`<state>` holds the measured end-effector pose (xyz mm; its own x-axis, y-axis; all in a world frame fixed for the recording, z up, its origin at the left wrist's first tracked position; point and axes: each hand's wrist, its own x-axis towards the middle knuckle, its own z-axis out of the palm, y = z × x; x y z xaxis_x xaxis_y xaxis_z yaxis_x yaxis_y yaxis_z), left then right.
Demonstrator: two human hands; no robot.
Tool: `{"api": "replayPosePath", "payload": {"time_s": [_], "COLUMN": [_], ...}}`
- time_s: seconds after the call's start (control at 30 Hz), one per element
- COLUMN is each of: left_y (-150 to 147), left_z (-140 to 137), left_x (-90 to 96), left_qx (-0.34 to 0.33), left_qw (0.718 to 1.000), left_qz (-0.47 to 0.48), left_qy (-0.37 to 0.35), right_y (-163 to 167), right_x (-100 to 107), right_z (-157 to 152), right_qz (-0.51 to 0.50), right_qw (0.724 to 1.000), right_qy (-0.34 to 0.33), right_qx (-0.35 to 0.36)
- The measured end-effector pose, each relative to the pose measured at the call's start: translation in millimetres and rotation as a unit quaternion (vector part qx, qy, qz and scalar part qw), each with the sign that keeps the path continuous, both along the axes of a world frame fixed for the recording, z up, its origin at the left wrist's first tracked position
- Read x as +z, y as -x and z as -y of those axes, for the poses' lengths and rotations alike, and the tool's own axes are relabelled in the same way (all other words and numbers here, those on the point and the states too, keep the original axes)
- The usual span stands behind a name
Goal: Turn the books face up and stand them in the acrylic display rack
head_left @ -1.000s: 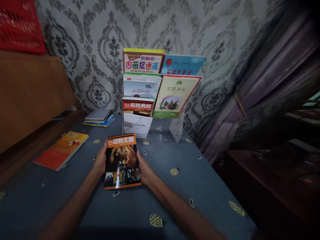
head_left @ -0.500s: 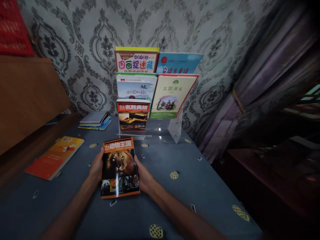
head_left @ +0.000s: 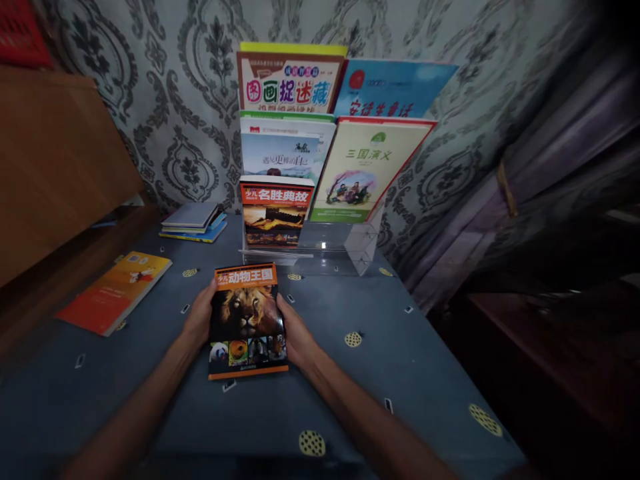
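Lion book (head_left: 247,317) near rack (head_left: 361,245) of books (head_left: 370,167)

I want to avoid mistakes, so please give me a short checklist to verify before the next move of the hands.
1. Left hand holds the left edge of the lion book: ok.
2. Right hand holds its right edge: ok.
3. Front cover visible, title at top: ok.
4. Book raised off the table: cannot tell.
5. Transparent rack stands upright ahead: ok.
6. Orange book apart from both hands: ok, it lies to the left.
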<state>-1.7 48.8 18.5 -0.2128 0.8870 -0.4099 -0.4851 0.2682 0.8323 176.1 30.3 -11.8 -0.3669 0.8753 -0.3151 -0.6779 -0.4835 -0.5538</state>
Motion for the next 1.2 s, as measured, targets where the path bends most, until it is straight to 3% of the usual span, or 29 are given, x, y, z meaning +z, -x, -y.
{"api": "replayPosePath", "payload": {"time_s": [0.2, 0.37, 0.47, 0.53, 0.67, 0.73, 0.83, 0.9, 0.97, 1.13, 1.2], "left_y": [8, 14, 18, 19, 19, 17, 13, 11, 11, 13, 13], "left_z": [-4, -6, -6, -5, 0, 2, 3, 2, 1, 0, 1], "left_x": [-9.6, -15.0, -19.7, -22.9, -27.9, -30.3, -34.4, -37.3, -40.3, -47.1, -48.7], "left_qx": [-0.002, -0.017, -0.019, -0.017, -0.074, -0.115, -0.173, -0.193, -0.202, -0.205, -0.203], "left_qw": [0.997, 0.979, 0.950, 0.906, 0.768, 0.717, 0.668, 0.653, 0.647, 0.636, 0.630], "left_qz": [-0.049, -0.165, -0.269, -0.381, -0.586, -0.631, -0.658, -0.666, -0.673, -0.687, -0.693], "left_qy": [-0.055, -0.121, -0.156, -0.184, -0.248, -0.272, -0.302, -0.306, -0.297, -0.285, -0.285], "right_y": [1, 3, 2, 2, 2, 1, -4, -11, -17, -22, -20], "right_x": [2, -5, -7, -8, -12, -15, -19, -20, -19, -8, -2], "right_z": [-2, -3, -2, -2, -1, -2, -6, -8, -8, 1, 2], "right_qz": [-0.020, 0.028, 0.059, 0.074, 0.095, 0.111, 0.184, 0.273, 0.390, 0.631, 0.683], "right_qw": [0.998, 0.999, 0.998, 0.997, 0.995, 0.991, 0.971, 0.938, 0.879, 0.666, 0.600], "right_qy": [0.011, 0.012, 0.003, -0.006, -0.040, -0.076, -0.150, -0.206, -0.259, -0.392, -0.414], "right_qx": [0.064, 0.029, 0.020, 0.017, 0.008, 0.002, -0.032, -0.066, -0.089, -0.076, -0.040]}}
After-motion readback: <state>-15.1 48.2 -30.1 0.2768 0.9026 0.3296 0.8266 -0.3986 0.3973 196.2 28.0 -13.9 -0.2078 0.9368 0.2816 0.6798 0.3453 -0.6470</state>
